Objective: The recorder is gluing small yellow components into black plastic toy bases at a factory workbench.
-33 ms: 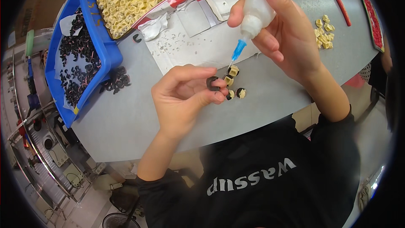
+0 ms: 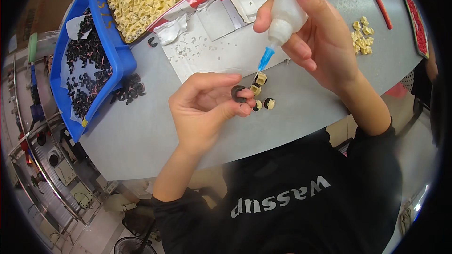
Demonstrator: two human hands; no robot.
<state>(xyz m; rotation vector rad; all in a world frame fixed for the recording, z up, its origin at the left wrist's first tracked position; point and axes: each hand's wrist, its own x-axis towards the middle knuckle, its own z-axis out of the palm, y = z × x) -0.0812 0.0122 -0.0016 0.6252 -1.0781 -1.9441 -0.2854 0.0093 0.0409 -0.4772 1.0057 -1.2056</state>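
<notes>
My left hand [image 2: 202, 108] pinches a small black C-shaped piece [image 2: 238, 93] between thumb and fingers, its gap turned to the right. A translucent white squeeze bottle [image 2: 288, 7] is held tilted downward in my right hand [image 2: 325, 37], fingers wrapped round it. Its blue needle tip [image 2: 266, 59] points down, just above and right of the black piece. I cannot tell whether the thin needle touches anything. Beside my left fingertips, several cream pieces ringed with black [image 2: 269, 103] lie on the grey table [image 2: 150, 136].
At the left stands a blue bin [image 2: 123, 61] of black pieces, with a small black pile [image 2: 129, 89] beside it. A red-edged tray [image 2: 188, 4] of cream pieces lies at the back. Loose cream pieces [image 2: 361, 42], a red marker [image 2: 383, 11] and a red-filled tray [image 2: 416, 26] are right.
</notes>
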